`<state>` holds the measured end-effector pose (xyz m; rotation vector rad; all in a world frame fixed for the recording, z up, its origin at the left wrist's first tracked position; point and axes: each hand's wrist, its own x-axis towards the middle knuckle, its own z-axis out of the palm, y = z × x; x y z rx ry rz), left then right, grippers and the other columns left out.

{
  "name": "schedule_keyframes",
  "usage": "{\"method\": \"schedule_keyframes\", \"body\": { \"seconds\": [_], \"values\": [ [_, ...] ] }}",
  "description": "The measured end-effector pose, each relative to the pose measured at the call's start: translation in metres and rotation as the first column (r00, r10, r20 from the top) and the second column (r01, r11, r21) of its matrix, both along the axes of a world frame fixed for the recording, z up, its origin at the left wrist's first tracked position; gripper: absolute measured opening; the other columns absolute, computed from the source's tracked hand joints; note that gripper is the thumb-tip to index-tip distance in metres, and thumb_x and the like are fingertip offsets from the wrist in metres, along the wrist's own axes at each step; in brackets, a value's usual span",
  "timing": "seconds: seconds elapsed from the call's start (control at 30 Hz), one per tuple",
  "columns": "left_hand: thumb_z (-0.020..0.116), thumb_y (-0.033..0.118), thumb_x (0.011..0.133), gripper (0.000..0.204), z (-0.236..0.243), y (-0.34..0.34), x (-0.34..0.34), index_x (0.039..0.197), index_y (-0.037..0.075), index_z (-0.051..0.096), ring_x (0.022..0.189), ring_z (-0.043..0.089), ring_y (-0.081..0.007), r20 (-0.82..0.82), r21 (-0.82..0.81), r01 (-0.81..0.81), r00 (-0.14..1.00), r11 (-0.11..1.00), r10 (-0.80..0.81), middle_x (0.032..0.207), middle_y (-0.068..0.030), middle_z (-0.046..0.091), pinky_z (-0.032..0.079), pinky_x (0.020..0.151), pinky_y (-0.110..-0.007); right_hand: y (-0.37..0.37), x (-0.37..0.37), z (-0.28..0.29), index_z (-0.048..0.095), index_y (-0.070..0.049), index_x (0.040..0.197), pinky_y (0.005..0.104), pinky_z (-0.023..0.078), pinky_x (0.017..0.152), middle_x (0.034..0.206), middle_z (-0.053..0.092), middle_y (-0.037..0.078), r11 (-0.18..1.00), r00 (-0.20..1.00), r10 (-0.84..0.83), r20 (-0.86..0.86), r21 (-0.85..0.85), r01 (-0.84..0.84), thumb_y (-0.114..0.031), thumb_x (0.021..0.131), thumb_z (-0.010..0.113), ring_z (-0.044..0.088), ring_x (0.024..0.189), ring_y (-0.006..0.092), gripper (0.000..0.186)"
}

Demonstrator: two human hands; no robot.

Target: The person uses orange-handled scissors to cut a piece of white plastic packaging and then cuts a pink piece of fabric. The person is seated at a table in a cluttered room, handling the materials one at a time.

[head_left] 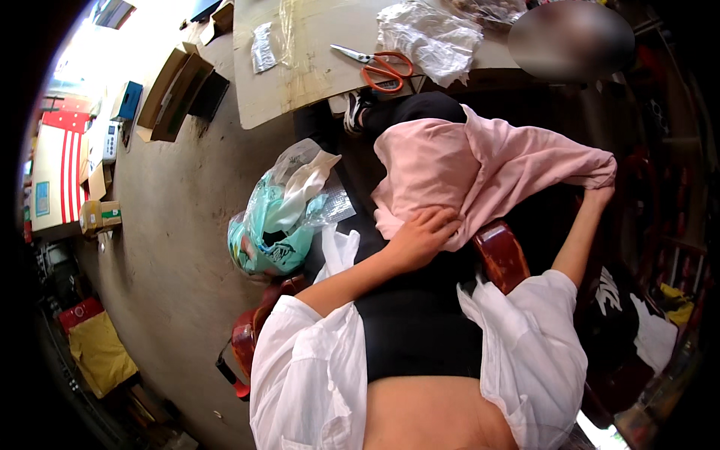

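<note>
Concrete floor [172, 195] shows at left beneath a cluttered workroom. Nearest, the left hand [427, 236] rests on the near edge of a pink cloth [427, 161] lying across the lap, its fingers loosely extended. At right, the right hand [598, 196] is at the cloth's drawn-out end; its fingers are covered, so their grip cannot be told. Judgement: steady left-hand pressure and an even pull should limit creasing. Left of the lap, a green plastic bag [281, 236] bulges with crumpled wrapping; deeper contents are indistinct. Farther left, a cardboard box's [169, 94] interior is not visible.
</note>
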<state>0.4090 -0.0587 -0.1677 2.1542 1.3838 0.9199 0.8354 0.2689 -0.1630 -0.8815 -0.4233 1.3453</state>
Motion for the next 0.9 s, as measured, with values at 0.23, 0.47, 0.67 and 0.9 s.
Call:
{"method": "schedule_keyframes", "body": {
  "seconds": [0.23, 0.47, 0.67, 0.9],
  "values": [
    [0.073, 0.007, 0.059, 0.033, 0.02, 0.057, -0.026, 0.089, 0.009, 0.063, 0.128, 0.031, -0.0377, 0.055, 0.059, -0.358, 0.933, 0.932, 0.355, 0.135, -0.0171, 0.039, 0.03, 0.104, -0.045, 0.02, 0.059, -0.034, 0.055, -0.006, 0.105, 0.0329, 0.044, 0.085, 0.103, 0.059, 0.007, 0.941, 0.96, 0.278, 0.029, 0.194, -0.278, -0.036, 0.095, 0.044, 0.055, 0.097, 0.0198, 0.033],
    [0.075, 0.008, 0.058, 0.028, 0.029, 0.077, -0.06, 0.085, 0.01, 0.069, 0.129, 0.032, -0.0409, 0.207, 0.036, -0.257, 0.947, 0.966, 0.244, 0.143, -0.0202, 0.029, 0.032, 0.103, -0.045, -0.03, -0.031, 0.036, 0.055, -0.006, 0.115, 0.0356, 0.045, 0.083, 0.097, 0.06, 0.005, 0.864, 0.879, 0.461, -0.12, 0.288, -0.414, -0.049, 0.091, 0.048, 0.056, 0.089, 0.0214, 0.049],
    [0.067, 0.0, 0.06, 0.03, 0.033, 0.07, -0.083, 0.089, 0.008, 0.068, 0.105, 0.051, -0.0322, 0.3, -0.309, -0.222, 0.9, 0.925, 0.316, 0.122, -0.0166, 0.046, 0.044, 0.088, -0.038, -0.066, -0.096, 0.105, 0.038, -0.003, 0.133, 0.0293, 0.04, 0.093, 0.118, 0.049, 0.005, 0.651, 0.291, 0.609, 0.738, -0.254, -0.716, -0.036, 0.059, 0.083, 0.05, 0.107, 0.0175, 0.092],
    [0.059, -0.001, 0.062, 0.027, 0.04, 0.061, -0.103, 0.088, 0.002, 0.065, 0.088, 0.054, -0.0306, 0.178, -0.294, -0.079, 0.975, 0.953, 0.136, 0.092, -0.014, 0.055, 0.045, 0.076, -0.036, -0.09, -0.19, 0.109, 0.062, -0.005, 0.084, 0.0431, 0.05, 0.075, 0.087, 0.064, 0.02, 0.639, -0.909, 0.061, 0.411, -0.716, -0.281, -0.015, 0.061, 0.071, 0.062, 0.086, 0.0384, 0.027]
  ]
}}
